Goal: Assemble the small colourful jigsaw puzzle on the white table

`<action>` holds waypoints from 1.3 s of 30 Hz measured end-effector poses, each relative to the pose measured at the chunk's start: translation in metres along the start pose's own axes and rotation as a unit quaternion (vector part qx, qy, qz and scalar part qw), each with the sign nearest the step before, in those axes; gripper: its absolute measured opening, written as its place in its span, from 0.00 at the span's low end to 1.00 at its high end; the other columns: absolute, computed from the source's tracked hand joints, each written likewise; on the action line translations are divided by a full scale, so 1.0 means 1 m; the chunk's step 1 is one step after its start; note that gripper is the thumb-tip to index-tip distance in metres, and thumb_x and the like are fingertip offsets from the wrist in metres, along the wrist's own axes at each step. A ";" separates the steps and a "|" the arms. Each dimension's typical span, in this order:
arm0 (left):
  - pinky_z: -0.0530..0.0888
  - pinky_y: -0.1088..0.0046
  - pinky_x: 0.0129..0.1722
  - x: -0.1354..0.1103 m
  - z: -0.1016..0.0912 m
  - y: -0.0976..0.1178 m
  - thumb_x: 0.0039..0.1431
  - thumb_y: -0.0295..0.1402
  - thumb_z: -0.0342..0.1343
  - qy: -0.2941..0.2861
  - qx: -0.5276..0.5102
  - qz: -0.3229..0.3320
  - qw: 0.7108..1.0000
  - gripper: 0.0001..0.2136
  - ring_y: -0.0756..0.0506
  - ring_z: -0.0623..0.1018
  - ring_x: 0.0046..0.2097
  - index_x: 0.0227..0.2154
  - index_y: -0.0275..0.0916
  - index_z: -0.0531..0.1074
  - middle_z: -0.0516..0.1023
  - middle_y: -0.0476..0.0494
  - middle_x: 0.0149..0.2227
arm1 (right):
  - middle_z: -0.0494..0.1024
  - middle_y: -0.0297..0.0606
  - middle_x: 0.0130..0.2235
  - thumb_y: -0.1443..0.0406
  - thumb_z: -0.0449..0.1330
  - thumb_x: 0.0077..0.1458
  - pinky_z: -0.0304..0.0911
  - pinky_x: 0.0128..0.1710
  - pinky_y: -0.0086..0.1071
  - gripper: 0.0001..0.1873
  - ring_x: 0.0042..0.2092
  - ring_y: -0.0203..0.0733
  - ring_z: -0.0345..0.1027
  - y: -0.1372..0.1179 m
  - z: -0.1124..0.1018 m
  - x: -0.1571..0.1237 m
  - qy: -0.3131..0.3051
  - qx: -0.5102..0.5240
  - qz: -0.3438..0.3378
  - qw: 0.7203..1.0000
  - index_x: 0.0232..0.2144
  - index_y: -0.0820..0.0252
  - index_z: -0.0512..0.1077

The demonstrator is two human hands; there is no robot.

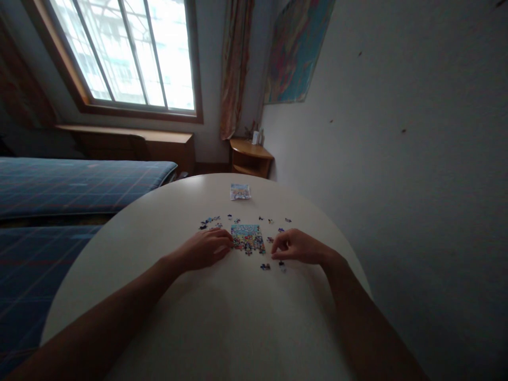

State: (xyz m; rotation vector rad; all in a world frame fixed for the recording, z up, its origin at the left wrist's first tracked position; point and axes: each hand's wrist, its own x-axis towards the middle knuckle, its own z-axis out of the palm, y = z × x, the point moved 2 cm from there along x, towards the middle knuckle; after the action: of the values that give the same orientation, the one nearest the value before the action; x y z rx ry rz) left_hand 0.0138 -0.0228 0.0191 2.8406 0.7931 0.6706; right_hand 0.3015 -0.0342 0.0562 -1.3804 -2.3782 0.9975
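A small, partly assembled colourful jigsaw puzzle (pixel 247 238) lies near the middle of a round white table (pixel 222 323). My left hand (pixel 206 247) rests flat on the table, its fingertips touching the puzzle's left edge. My right hand (pixel 296 246) sits just right of the puzzle with fingers curled in a pinch; what it pinches is too small to name. Several loose pieces (pixel 210 221) lie scattered above and beside the puzzle, and two more pieces (pixel 265 266) lie below my right hand.
A small printed picture card or bag (pixel 240 191) lies at the table's far side. A bed with blue plaid covers (pixel 59 185) stands to the left. A wooden corner shelf (pixel 251 156) and a window (pixel 127 53) are beyond. A white wall (pixel 397 159) runs along the right.
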 end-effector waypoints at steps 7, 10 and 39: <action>0.75 0.67 0.47 -0.001 0.001 0.000 0.66 0.30 0.51 -0.006 0.007 -0.003 1.000 0.09 0.46 0.78 0.46 0.43 0.42 0.76 0.79 0.44 0.46 | 0.72 0.32 0.25 0.61 0.69 0.44 0.53 0.27 0.27 0.11 0.27 0.33 0.62 0.020 -0.006 -0.007 -0.028 -0.004 0.108 0.994 0.29 0.63 0.78; 0.75 0.68 0.47 0.000 0.001 0.000 0.66 0.30 0.51 -0.004 0.005 -0.002 1.000 0.09 0.46 0.78 0.45 0.43 0.43 0.76 0.79 0.44 0.46 | 0.75 0.34 0.27 0.62 0.68 0.45 0.54 0.28 0.28 0.10 0.28 0.35 0.64 0.029 -0.013 -0.008 0.022 -0.029 0.123 0.992 0.29 0.63 0.78; 0.75 0.69 0.47 -0.004 -0.005 -0.008 0.68 0.33 0.48 -0.003 0.021 -0.044 0.999 0.11 0.46 0.79 0.46 0.40 0.42 0.77 0.79 0.44 0.47 | 0.82 0.47 0.38 0.61 0.61 0.53 0.64 0.39 0.33 0.13 0.40 0.47 0.76 0.098 -0.037 -0.008 0.340 -0.097 0.251 0.901 0.37 0.63 0.80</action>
State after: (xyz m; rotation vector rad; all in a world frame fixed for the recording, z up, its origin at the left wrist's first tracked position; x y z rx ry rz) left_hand 0.0048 -0.0182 0.0200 2.8243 0.9367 0.6397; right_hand 0.3910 0.0078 0.0213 -2.0551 -1.6586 0.2589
